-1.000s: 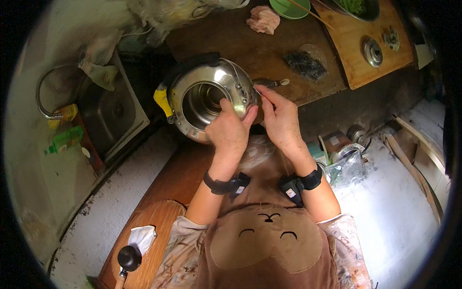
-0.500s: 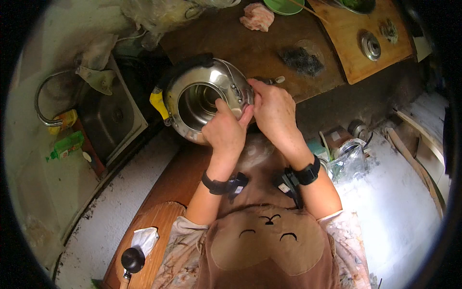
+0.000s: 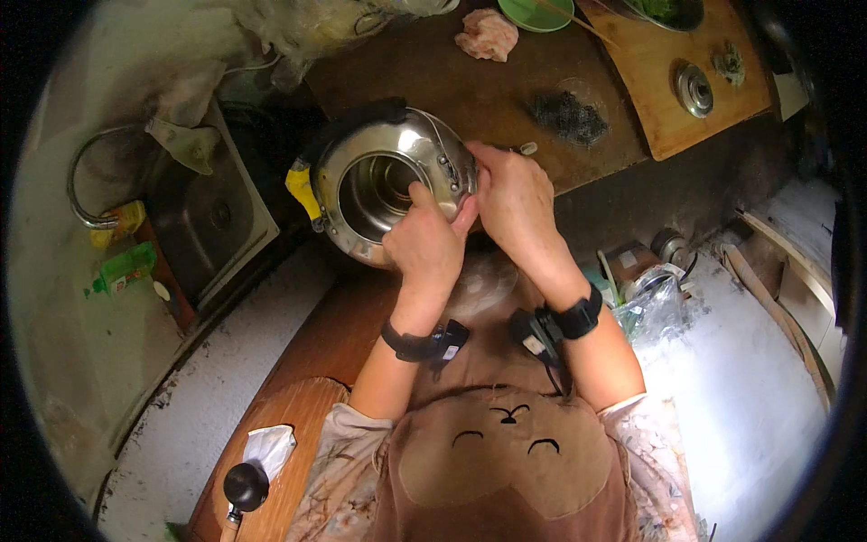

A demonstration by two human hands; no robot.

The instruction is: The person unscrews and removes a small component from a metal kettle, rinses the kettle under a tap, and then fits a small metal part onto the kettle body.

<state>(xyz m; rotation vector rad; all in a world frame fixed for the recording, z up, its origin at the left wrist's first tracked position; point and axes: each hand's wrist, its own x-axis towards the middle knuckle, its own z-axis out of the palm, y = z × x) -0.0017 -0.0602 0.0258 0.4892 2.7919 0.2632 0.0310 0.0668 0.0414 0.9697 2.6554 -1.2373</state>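
Observation:
A shiny metal kettle [image 3: 417, 135] is tilted in front of me, its round mouth facing me. A black handle [image 3: 366, 120] runs along its far side, and a yellow piece [image 3: 301, 188] sticks out at its left. My left hand [image 3: 424, 237] is closed on the near rim, one finger reaching over the mouth and the thumb along the outer wall. My right hand [image 3: 517, 194] grips the kettle's right side; its fingertips are partly hidden behind the metal. Both wrists wear black straps with small devices.
A metal sink [image 3: 212, 212] with a curved tap lies to the left, beside a green bottle [image 3: 126, 266]. On the dark table ahead are a pink cloth [image 3: 488, 36] and a green bowl [image 3: 539, 13]. A metal lid [image 3: 694, 90] rests on the wooden board [image 3: 664, 126]. A black ladle [image 3: 246, 488] lies lower left.
The kettle and both hands have barely moved. The right wrist has shifted very slightly, and both hands keep their hold.

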